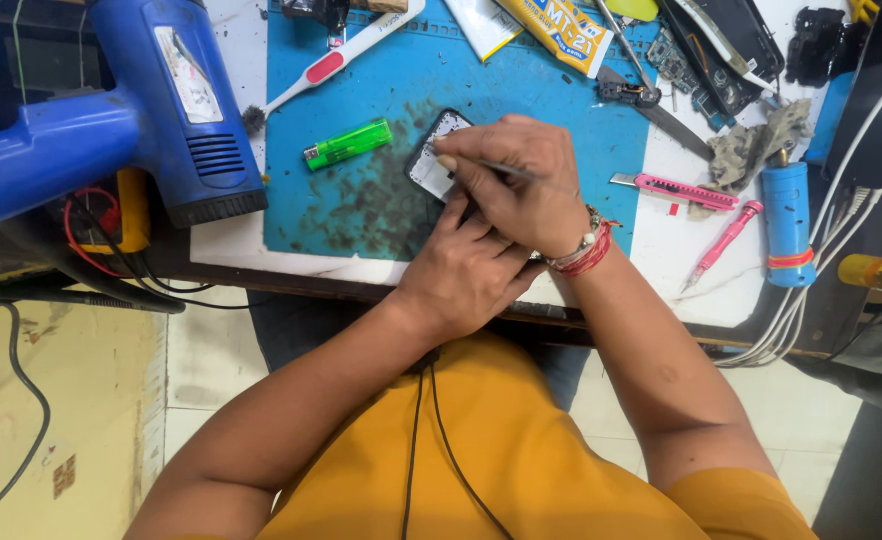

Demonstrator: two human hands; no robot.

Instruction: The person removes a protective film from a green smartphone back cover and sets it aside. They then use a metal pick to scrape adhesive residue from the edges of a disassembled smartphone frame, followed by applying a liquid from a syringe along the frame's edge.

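A small phone (431, 155) with a light face and dark rim lies on a blue work mat (381, 90). My right hand (516, 180) rests over it and grips a thin metal tool (511, 172) whose tip is near the phone's edge. My left hand (466, 270) sits just below, fingers tucked under the right hand and pressed on the phone's lower part. Most of the phone is hidden by both hands. A red thread band and bead bracelet (583, 250) circle my right wrist.
A blue heat gun (151, 110) stands at left. On the mat lie a green lighter (348, 143), a white and red toothbrush (336, 60) and a yellow glue tube (561, 30). At right: pink utility knife (676, 190), pink screwdriver (723, 243), blue cylinder (787, 215), phone parts, white cables.
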